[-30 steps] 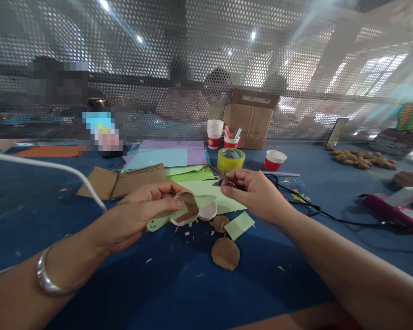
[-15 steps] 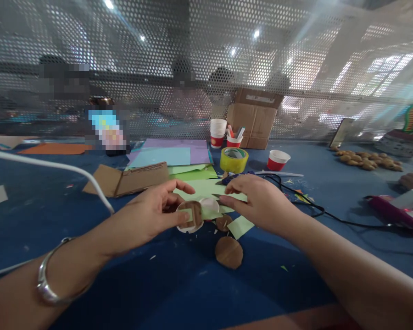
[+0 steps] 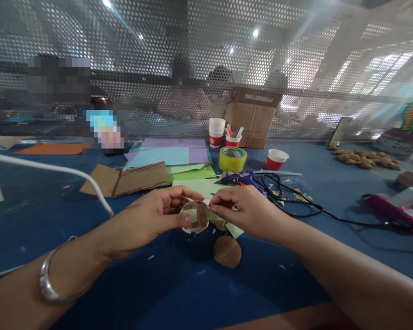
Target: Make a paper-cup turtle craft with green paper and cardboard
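Note:
My left hand (image 3: 165,208) holds a round cardboard piece (image 3: 201,213) between thumb and fingers. That piece has a pale ragged rim and a light green paper scrap on its face. At its right edge my right hand (image 3: 242,206) pinches a small white round piece (image 3: 206,201), mostly covered by the fingers. Below the hands a loose cardboard disc (image 3: 227,252) lies flat on the blue table. A smaller cardboard disc (image 3: 220,225) and light green paper (image 3: 234,230) show partly under my right hand. Just beyond the fingers rests a blue glue gun (image 3: 239,178).
Yellow tape (image 3: 232,164), stacked paper cups (image 3: 216,133), a cup of pens (image 3: 233,140) and a red-and-white cup (image 3: 276,159) stand behind. Folded cardboard (image 3: 141,179) and coloured paper (image 3: 179,149) lie left. A black cord (image 3: 316,211) runs right; a white cable (image 3: 86,173) crosses the left.
My right hand has moved left and down, and its fingers have closed on the white round piece. My left hand has shifted slightly right with the cardboard piece. More of the glue gun shows.

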The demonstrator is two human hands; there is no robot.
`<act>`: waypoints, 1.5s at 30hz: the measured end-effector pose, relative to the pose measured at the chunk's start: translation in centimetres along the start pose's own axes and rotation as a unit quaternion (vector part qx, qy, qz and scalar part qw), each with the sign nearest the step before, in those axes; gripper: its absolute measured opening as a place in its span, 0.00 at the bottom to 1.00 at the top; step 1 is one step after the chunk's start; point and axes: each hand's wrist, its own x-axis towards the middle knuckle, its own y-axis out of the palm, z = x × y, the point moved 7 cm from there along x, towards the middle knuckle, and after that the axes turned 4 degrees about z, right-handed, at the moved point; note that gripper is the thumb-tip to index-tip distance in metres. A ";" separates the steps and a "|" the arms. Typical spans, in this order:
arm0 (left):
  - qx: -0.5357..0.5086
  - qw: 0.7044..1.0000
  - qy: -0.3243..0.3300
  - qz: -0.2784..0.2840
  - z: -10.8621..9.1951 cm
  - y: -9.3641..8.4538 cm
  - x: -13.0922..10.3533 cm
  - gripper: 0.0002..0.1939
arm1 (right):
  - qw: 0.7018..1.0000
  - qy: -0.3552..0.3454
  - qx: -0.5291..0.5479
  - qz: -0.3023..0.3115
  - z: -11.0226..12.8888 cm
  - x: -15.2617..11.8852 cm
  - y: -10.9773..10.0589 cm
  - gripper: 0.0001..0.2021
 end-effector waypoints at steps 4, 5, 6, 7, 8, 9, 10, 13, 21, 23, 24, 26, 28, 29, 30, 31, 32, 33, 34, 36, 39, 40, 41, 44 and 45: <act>-0.019 1.000 -0.008 0.002 -0.2 0.1 0.0 0.17 | 0.999 0.003 0.039 0.014 0.2 -0.2 0.1 0.07; -0.017 1.000 -0.015 0.004 -0.2 0.1 -0.1 0.17 | 0.999 0.002 0.050 0.018 0.2 -0.2 0.2 0.07; -0.015 1.000 -0.022 0.006 -0.1 0.1 -0.2 0.17 | 0.998 0.001 0.058 0.023 0.3 -0.3 0.2 0.07; -0.013 1.000 -0.027 0.006 -0.1 0.1 -0.2 0.17 | 0.998 -0.001 0.062 0.027 0.3 -0.3 0.3 0.07; -0.015 0.999 -0.030 0.002 0.0 0.1 -0.3 0.18 | 0.998 -0.003 0.060 0.028 0.2 -0.3 0.2 0.07; -0.021 0.999 -0.029 -0.008 0.0 -0.1 -0.3 0.19 | 0.998 -0.007 0.053 0.023 0.2 -0.3 0.2 0.07; -0.031 0.999 -0.027 -0.024 0.0 -0.3 -0.4 0.21 | 0.999 -0.011 0.043 0.015 0.2 -0.3 0.0 0.07; -0.090 0.994 0.000 -0.060 -0.5 -0.6 -0.4 0.25 | 0.999 -0.012 0.037 -0.011 -0.3 -0.2 -0.3 0.05; -0.152 0.977 0.024 -0.145 -0.3 0.2 -0.1 0.13 | 0.996 -0.007 0.086 -0.039 -0.7 0.0 -0.4 0.06; -0.154 0.970 0.032 -0.184 0.1 -0.5 0.0 0.13 | 0.998 -0.004 0.039 -0.052 -0.8 -0.1 -1.3 0.06; -0.155 0.966 0.038 -0.205 0.2 -1.0 0.0 0.12 | 0.998 -0.002 -0.005 -0.070 -0.9 -0.2 -1.9 0.06; -0.144 0.957 0.045 -0.247 0.4 -2.0 -0.2 0.10 | 0.994 0.013 -0.092 -0.063 -1.5 -0.3 -2.7 0.05; -0.118 0.953 0.047 -0.277 0.4 -2.8 -0.4 0.11 | 0.984 0.052 -0.168 -0.011 -2.8 -0.2 -2.6 0.05; -0.104 0.952 0.043 -0.284 0.4 -3.0 -0.5 0.12 | 0.976 0.060 -0.207 0.014 -3.4 -0.2 -2.3 0.05; -0.094 0.953 0.034 -0.287 0.5 -3.0 -0.6 0.12 | 0.969 0.063 -0.238 0.035 -3.8 -0.1 -2.1 0.05; -0.088 0.953 0.022 -0.288 0.5 -3.0 -0.6 0.13 | 0.962 0.065 -0.259 0.050 -4.1 -0.1 -1.8 0.05; -0.084 0.953 0.013 -0.290 0.6 -2.9 -0.7 0.13 | 0.958 0.064 -0.273 0.058 -4.3 0.0 -1.5 0.04; -0.080 0.953 0.006 -0.293 0.7 -2.9 -0.8 0.13 | 0.956 0.061 -0.280 0.062 -4.4 0.0 -1.3 0.04; -0.076 0.953 0.003 -0.295 0.7 -2.8 -0.9 0.13 | 0.955 0.059 -0.283 0.062 -4.4 0.1 -1.1 0.04; -0.072 0.952 0.009 -0.298 0.6 -2.8 -0.9 0.13 | 0.956 0.053 -0.283 0.057 -4.2 0.2 -0.9 0.04; -0.091 0.948 0.013 -0.306 0.9 -3.1 -1.0 0.13 | 0.961 0.056 -0.268 0.041 -4.0 0.4 -1.0 0.02; -0.105 0.946 0.012 -0.307 1.0 -3.2 -1.0 0.13 | 0.963 0.057 -0.262 0.035 -3.9 0.4 -1.2 0.02; -0.120 0.945 0.011 -0.305 1.1 -3.2 -1.0 0.12 | 0.966 0.059 -0.251 0.027 -3.8 0.4 -1.4 0.02; -0.169 0.944 0.022 -0.281 0.9 -2.9 -0.6 0.06 | 0.982 0.066 -0.176 -0.017 -3.4 0.3 -2.1 0.03; -0.186 0.944 0.033 -0.271 0.8 -2.7 -0.5 0.04 | 0.987 0.068 -0.143 -0.038 -3.3 0.2 -2.4 0.03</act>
